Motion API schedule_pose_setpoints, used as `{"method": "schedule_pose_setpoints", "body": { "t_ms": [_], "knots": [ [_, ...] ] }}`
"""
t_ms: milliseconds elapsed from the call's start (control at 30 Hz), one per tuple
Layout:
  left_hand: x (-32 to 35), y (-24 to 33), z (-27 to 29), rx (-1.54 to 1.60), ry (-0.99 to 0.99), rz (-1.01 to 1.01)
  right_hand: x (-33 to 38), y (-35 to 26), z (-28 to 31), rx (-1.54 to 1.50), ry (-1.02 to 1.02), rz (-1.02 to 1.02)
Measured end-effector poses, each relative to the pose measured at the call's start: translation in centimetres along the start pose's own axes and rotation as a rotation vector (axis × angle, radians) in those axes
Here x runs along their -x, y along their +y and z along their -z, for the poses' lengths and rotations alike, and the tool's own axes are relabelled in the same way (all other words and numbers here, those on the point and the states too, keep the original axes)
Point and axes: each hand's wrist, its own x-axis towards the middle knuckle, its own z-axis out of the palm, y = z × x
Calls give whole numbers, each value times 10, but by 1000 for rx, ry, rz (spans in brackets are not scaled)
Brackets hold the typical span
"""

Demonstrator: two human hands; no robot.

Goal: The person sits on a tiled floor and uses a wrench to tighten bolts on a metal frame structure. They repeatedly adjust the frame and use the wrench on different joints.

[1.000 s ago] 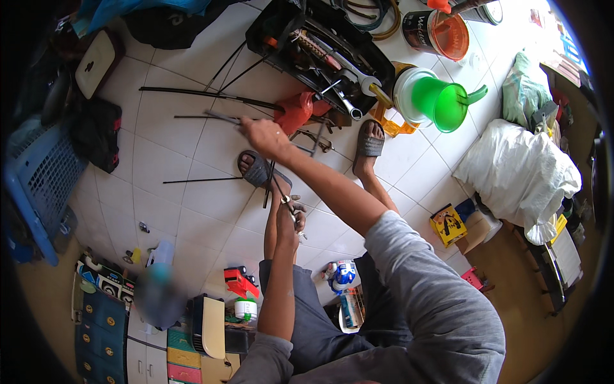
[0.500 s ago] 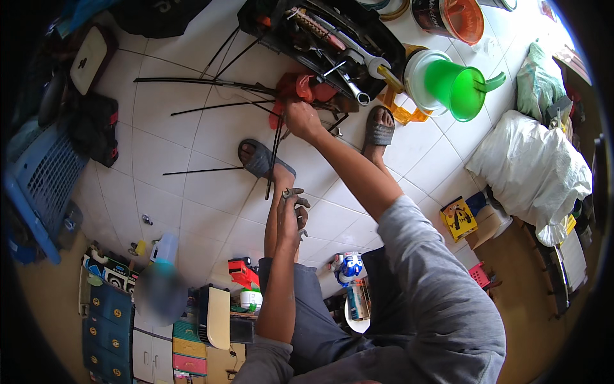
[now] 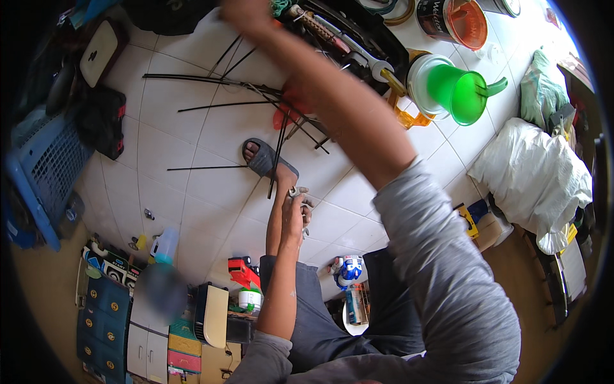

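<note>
The left hand [image 3: 295,211] curls around a wrench [image 3: 295,191].

Black rods [image 3: 224,80]: they block my path, upper centre.
Floor tiles [image 3: 217,214]: I could pass, lower left of centre.

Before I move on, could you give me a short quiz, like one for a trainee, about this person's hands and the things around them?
1. True or false: the right hand looks blurred, up at the top edge of the picture.
2. What colour is the handled jug on the right side? A) Red B) Green C) White
3. What does the left hand hold?

Key:
1. True.
2. B, green.
3. A small metal tool, partly hidden in the grip.
</note>
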Motion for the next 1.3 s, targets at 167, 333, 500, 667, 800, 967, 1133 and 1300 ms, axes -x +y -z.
{"method": "schedule_pose_setpoints", "body": {
  "t_ms": [167, 333, 500, 667, 800, 967, 1133, 1300],
  "knots": [
    [-35, -58, 28, 76, -49, -8, 109, -88, -124, 307, -387, 186],
    [-9, -16, 15, 115, 57, -41, 144, -42, -62, 449, -711, 174],
    [4, -6, 12, 146, -37, -37, 123, 37, 115, 581, 211, 140],
    [-1, 7, 12, 75, -73, -33, 80, 104, 148, 919, -333, 112],
    [0, 7, 20, 94, 10, -35, 54, 89, 169, 763, -548, 49],
    [0, 6, 15, 121, -13, -11, 41, 79, 237, 508, -227, -269],
    [1, 14, 5, 48, -42, 6, 29, 97, 257, 744, -4, -125],
    [-2, 7, 7, 104, -8, 15, 70, 54, 215, 725, 495, 295]
  ]
}}
